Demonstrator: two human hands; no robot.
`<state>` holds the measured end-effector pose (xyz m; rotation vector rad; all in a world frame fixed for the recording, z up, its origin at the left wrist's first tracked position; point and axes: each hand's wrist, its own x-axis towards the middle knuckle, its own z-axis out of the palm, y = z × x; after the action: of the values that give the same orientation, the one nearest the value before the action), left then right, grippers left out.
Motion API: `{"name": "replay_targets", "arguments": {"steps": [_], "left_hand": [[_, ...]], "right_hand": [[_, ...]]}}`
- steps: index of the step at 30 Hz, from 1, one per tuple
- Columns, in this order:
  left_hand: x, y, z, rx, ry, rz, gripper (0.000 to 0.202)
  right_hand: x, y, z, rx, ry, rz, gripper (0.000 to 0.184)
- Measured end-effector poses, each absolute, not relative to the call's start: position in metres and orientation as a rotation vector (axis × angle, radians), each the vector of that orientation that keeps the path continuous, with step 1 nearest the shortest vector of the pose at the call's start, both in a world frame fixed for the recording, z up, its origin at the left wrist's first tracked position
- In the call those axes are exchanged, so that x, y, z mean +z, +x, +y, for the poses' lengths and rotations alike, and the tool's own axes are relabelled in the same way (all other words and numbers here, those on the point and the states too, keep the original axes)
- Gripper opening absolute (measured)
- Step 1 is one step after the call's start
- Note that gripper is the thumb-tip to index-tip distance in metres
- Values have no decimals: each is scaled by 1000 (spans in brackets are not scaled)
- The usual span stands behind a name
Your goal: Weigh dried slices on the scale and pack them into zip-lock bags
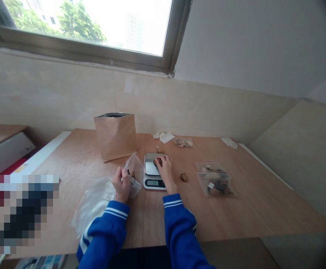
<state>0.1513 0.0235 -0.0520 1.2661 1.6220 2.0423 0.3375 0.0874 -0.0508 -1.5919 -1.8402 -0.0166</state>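
My left hand point(121, 186) is closed on the edge of a small clear zip bag point(137, 166), which has a few dark brown pieces inside. The bag leans beside a small digital kitchen scale point(150, 170) with a steel plate and a lit display. Over the plate, my right hand point(166, 172) has its fingers bent round a dark brown dried slice point(156, 163), partly hidden by them. Another brown piece point(160, 151) lies at the plate's far edge, and a loose one point(184, 176) rests on the table to the right of the scale.
An upright brown paper pouch point(115, 136) stands behind my left hand. Empty clear bags point(91, 203) lie at the left. Filled zip bags point(215, 179) are on the right, with a smaller bag point(183, 142) and crumpled white paper point(167, 137) near the wall.
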Motion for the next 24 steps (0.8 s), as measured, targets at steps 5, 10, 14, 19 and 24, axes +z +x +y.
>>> {"name": "replay_targets", "arguments": {"steps": [5,10,14,19,24], "left_hand": [[-52,151,23,2039,1308,1642,36],[-52,151,22,2028,1313,1642,34],[-51,151,22,2035,1338,1619,34],[-49,152,22,2047,1354,1600,33],[-47,153,23,2010,1398,1587,34]], "right_hand": [[-48,337,85,59,-1551,-1859,23],[-41,335,82,140,-1521,-1808,20],[-37,333,79,176,-1494,-1770,20],[-23,325,75,277,-1304,-1585,19],[12,298,56,482,-1070,-1583,20]]}}
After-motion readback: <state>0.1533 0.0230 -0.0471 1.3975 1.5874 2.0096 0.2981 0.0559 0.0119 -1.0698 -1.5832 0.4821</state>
